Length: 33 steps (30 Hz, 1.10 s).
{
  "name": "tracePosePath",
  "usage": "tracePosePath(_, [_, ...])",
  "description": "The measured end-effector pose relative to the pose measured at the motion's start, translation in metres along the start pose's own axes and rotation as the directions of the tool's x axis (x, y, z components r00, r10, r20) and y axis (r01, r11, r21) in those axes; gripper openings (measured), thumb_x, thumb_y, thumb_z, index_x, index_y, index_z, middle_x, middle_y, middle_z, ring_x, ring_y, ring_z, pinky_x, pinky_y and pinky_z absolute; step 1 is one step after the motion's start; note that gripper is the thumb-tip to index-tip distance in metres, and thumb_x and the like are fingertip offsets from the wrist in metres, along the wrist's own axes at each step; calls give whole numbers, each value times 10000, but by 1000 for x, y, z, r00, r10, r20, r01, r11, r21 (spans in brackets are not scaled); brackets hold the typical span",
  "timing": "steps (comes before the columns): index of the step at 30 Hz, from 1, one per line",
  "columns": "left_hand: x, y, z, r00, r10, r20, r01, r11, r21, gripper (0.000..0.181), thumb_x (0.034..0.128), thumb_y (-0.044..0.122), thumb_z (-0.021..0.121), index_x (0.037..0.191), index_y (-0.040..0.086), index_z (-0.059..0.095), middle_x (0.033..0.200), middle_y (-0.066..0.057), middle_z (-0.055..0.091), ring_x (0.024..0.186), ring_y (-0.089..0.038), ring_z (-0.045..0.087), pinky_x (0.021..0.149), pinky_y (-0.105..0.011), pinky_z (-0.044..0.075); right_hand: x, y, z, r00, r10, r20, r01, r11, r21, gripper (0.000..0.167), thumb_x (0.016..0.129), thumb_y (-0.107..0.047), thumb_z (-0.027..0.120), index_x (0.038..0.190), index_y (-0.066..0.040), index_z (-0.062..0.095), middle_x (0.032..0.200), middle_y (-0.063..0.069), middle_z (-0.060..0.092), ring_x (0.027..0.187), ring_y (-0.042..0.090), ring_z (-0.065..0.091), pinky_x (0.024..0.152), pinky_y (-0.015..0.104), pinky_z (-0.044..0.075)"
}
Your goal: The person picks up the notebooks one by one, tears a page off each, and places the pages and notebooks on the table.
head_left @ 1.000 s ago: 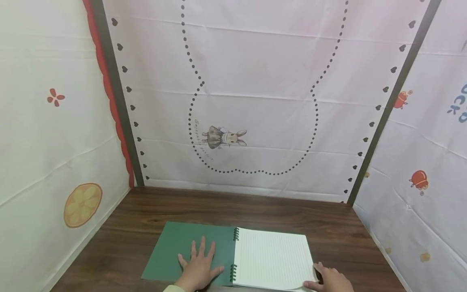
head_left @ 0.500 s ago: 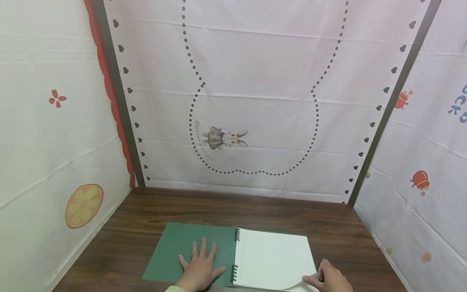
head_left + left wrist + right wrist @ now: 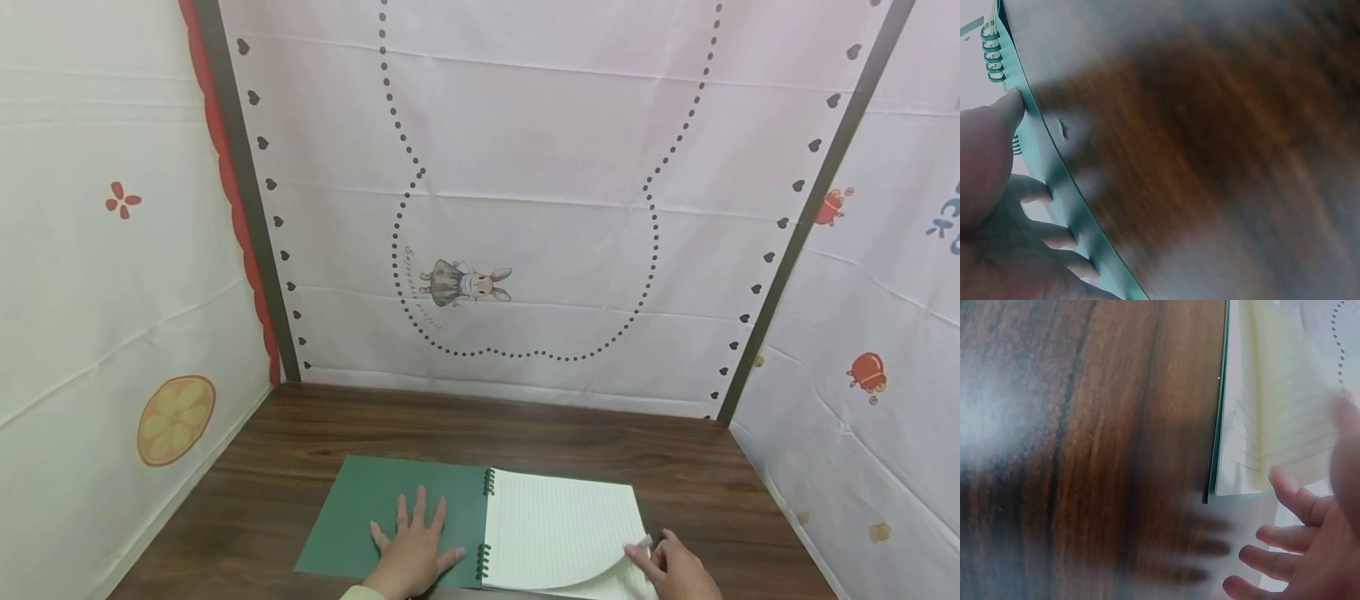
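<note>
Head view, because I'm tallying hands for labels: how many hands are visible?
2: the left hand lies spread on the green cover; the right hand holds the lifted near corner of the lined page.

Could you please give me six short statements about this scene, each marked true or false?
1. The left hand rests, spread out, on the green cover. True.
2. The printed animal stands upright. False: the printed rabbit lies sideways.
3. The right hand pinches a lined page. True.
4. The lined page lies completely flat. False: it curls up near the right hand.
5. The spiral notebook lies open on the wood-grain table. True.
6. The left hand also grips the lined page. False: only the right hand does.
</note>
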State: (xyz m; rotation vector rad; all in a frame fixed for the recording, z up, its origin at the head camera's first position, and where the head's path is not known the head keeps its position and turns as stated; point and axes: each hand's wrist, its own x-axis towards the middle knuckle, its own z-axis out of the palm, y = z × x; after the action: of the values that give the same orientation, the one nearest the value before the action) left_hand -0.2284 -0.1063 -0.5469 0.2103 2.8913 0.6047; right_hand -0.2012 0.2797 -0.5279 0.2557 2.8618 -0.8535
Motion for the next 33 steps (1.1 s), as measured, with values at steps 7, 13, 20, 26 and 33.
tracePosePath(7, [2,-1,1,1000,-2,0,2,1000,6,820,845,593,618,1469,104,407,1578,-277,177,1396,-616,106,878,-889,56,3,1,0,1000,3,28,-3,1000,-10,721,930,-666,406,933,25,609,1220,383,549,871,368,640,733,439,504])
tracePosePath(13, [2,-1,1,1000,-8,0,8,1000,11,822,845,594,616,1472,107,404,1579,-276,176,1398,-613,106,881,-887,61,-1,0,0,1000,-19,-17,20,999,45,422,863,-388,701,766,-69,441,724,95,515,624,150,433,578,305,370])
tracePosePath(20, [1,-1,1,1000,-12,3,12,1000,5,821,855,597,602,1480,109,392,1583,-271,171,1404,-607,101,880,-889,52,2,0,-2,997,-37,-62,38,999,11,329,825,-243,750,714,-70,493,1212,389,541,766,204,534,671,354,440])
tracePosePath(26, [-1,1,1,1000,0,-14,0,1000,8,816,844,586,622,1466,102,412,1574,-284,184,1392,-621,109,872,-891,63,2,-2,-1,995,-62,-83,63,998,5,270,828,-229,737,717,-68,552,1246,369,545,749,189,539,672,350,451])
tracePosePath(33, [-3,3,-2,1000,-1,-16,1,1000,10,808,852,580,615,1467,97,411,1572,-287,184,1391,-622,112,873,-891,65,1,-5,-1,994,-62,-88,59,998,-30,282,844,-241,727,685,-79,559,1293,355,530,817,269,602,694,378,472])
